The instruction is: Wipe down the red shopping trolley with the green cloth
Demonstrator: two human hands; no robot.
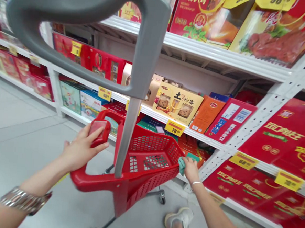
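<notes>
Cart (121,190): in front of shelf (223,56). On side away from shelf: left hand (81,151) half open, draped over red block (105,130); can't tell if clasping. Nearest shelf: right hand (191,169) closed on cloth (181,165), at rim (161,171). Risks: casters (162,196) rolling cart into shelf if shoved sideways; cloth snagging if dragged over mesh (150,141).

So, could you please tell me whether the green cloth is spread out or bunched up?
Bunched up: the green cloth is a small wad gathered in the right hand.
</notes>
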